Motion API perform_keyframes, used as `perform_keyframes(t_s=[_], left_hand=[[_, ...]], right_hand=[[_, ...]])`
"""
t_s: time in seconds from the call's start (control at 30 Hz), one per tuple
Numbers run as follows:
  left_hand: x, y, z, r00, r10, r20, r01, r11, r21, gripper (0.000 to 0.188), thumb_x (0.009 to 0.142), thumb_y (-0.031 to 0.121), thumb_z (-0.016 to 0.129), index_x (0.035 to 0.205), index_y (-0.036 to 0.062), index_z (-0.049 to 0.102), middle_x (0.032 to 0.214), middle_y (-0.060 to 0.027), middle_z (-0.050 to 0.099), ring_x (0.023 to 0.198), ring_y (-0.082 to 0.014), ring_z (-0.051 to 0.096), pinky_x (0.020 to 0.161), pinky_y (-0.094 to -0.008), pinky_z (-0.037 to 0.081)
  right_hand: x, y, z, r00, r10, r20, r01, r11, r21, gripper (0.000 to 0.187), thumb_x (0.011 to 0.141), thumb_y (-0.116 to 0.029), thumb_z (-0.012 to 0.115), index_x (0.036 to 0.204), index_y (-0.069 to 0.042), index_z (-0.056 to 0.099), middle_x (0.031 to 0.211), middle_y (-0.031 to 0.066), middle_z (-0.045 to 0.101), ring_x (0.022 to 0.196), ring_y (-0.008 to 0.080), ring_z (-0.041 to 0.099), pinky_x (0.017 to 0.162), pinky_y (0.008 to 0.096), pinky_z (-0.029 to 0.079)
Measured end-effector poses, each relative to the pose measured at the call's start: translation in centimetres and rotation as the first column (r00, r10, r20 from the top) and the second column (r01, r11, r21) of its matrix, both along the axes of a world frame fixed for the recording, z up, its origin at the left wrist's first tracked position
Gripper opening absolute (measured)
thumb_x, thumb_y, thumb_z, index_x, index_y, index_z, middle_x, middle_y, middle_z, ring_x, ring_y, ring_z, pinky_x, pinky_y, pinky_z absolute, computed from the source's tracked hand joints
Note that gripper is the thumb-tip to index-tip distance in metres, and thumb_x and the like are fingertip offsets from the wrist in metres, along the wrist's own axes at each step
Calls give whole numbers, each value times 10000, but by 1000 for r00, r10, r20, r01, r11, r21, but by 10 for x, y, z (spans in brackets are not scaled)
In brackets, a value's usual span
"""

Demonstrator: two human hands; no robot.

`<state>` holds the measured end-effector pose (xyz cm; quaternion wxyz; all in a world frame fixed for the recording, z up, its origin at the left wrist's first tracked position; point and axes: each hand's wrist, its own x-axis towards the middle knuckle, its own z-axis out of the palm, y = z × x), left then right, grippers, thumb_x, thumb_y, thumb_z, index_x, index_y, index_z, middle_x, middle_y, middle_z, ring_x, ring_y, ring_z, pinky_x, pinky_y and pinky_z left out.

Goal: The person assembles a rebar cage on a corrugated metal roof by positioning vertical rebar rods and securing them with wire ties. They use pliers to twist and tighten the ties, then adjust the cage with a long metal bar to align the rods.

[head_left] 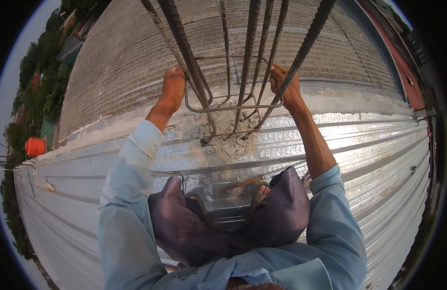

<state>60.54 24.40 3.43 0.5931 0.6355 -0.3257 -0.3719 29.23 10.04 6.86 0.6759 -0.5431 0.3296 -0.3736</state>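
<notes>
Several ribbed steel rebars point(250, 41) rise from broken concrete in front of me. A bent rectangular steel stirrup point(228, 108) goes around them a little above their base. My left hand point(173, 88) is closed at the stirrup's left side, its fingertips partly hidden. On the opposite side my right hand point(286, 87) is closed around the stirrup's right side, just behind the nearest right-hand rebar. More bent ties show within the cluster, lower down and behind; the bars overlap, so I cannot tell them fully apart.
Shiny ribbed metal sheets point(88, 179) lie under my feet. Concrete rubble point(230, 147) surrounds the rebar base. Beyond a concrete ledge point(349, 99) slopes a grey corrugated roof point(122, 63). A wooden piece point(240, 183) lies near my feet, and an orange container point(35, 146) stands far left.
</notes>
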Motion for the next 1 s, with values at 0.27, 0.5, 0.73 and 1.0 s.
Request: perform_keyframes(t_s=[0.27,0.5,0.73,1.0], left_hand=[[-31,1,-16,993,117,-24,-116,993,37,310,1044,250,464,908,34,640,782,17,537,684,-102,414,627,-327,364],[-61,7,6,934,100,-342,-43,985,170,455,1049,327,503,1425,75,446,1387,-93,527,1233,-293,545,889,-431,470],[-65,0,-9,854,29,-520,-34,999,0,479,1076,320,419,1495,102,336,1487,-116,433,1015,-300,662,769,-439,555],[-44,-10,-7,805,51,-591,-52,999,15,333,1073,339,374,1163,60,530,1166,-123,534,557,-228,544,642,-442,573]], right_hand=[[1,-9,-13,999,25,-21,-27,992,-122,223,1003,-219,596,899,-24,628,656,-41,493,522,41,443,455,213,326],[0,9,34,953,70,-296,-67,998,19,242,951,-129,553,713,-106,513,646,-28,493,543,75,437,479,246,284],[-23,7,-3,988,-2,-155,-21,989,-148,301,1007,-184,597,727,-80,565,616,-59,423,536,45,365,481,253,260],[-7,-2,35,882,196,-429,-177,981,83,186,786,-192,652,686,-77,546,696,13,517,640,172,492,612,401,443]])
